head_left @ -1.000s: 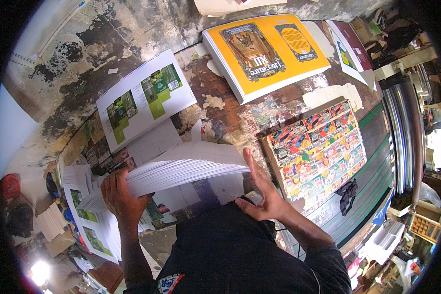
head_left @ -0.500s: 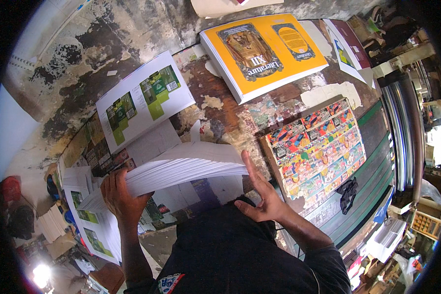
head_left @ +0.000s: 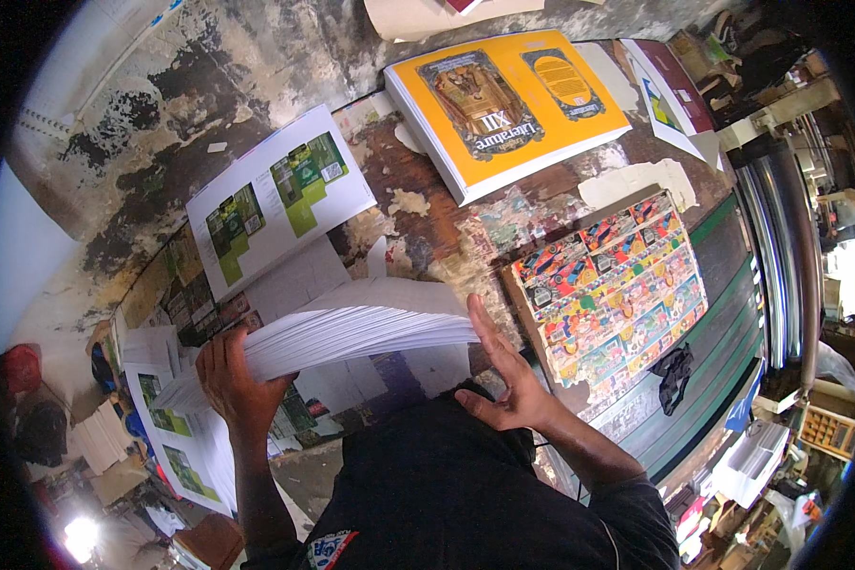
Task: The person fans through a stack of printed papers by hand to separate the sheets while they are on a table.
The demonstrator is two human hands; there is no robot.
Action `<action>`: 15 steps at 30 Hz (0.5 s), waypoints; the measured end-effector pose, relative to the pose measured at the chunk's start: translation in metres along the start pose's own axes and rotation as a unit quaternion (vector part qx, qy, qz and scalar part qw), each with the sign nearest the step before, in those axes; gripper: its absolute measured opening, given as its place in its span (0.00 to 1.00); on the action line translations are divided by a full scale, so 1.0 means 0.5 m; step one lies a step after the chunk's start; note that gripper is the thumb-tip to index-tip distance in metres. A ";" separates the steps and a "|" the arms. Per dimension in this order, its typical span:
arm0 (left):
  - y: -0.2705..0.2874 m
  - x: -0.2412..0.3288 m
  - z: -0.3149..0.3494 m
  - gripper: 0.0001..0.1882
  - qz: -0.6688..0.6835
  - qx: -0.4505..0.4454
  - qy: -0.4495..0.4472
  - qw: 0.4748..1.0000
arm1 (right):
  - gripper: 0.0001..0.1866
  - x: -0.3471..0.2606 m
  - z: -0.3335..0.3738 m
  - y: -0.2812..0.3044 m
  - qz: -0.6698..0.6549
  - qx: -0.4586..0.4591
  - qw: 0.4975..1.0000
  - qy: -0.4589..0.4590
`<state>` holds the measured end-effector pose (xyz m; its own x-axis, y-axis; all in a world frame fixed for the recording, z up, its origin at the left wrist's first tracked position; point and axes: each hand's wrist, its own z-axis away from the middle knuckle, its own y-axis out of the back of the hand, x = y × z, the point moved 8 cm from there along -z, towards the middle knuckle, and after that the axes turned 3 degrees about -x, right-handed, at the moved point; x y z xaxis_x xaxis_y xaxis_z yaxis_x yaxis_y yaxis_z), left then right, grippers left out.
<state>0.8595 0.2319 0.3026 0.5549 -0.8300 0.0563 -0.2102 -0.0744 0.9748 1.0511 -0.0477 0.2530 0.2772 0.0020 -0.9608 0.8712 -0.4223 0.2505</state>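
A thick stack of white paper sheets (head_left: pixel 361 328) stands on edge in front of me, its layers bowed in a curve. My left hand (head_left: pixel 240 380) is closed around the stack's left end, thumb on the near side and fingers behind. At the other end, my right hand (head_left: pixel 508 385) is open, its fingers stretched upward and thumb apart. The fingertips rest at or just beside the sheets' right edge; exact contact is hard to tell. Beyond the stack lie white printed sheets with green designs (head_left: pixel 275 204).
A tall pile of yellow printed covers (head_left: pixel 503 109) lies at the back. Right of my hand sits a board covered in colourful comic pictures (head_left: pixel 617 290). More green-printed sheets (head_left: pixel 176 446) are at the left, and a black crumpled scrap (head_left: pixel 673 378) lies at the right.
Both hands and the paper stack keep nearly the same place. The view has shifted very slightly.
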 end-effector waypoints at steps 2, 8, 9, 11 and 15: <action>-0.003 -0.001 0.001 0.43 0.002 -0.005 0.007 1.000 | 0.52 0.005 0.003 -0.001 -0.011 0.005 1.000 0.008; -0.002 -0.005 0.002 0.45 0.003 -0.007 0.011 1.000 | 0.47 0.008 0.023 0.016 0.054 0.026 0.997 0.054; -0.003 -0.004 0.001 0.46 0.003 -0.010 0.008 1.000 | 0.47 0.019 0.026 0.015 0.056 0.027 0.997 0.054; -0.006 -0.008 0.002 0.46 -0.001 -0.019 0.017 1.000 | 0.45 0.030 0.024 0.014 0.002 0.042 0.997 0.060; -0.010 -0.009 0.003 0.46 0.015 -0.022 0.015 1.000 | 0.45 0.027 -0.004 0.025 -0.059 0.050 0.997 -0.018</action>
<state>0.8566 0.2351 0.2972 0.5731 -0.8143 0.0918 -0.1916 -0.0242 0.9812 1.0665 -0.0512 0.2436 0.1591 0.0244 -0.9870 0.8517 -0.5090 0.1247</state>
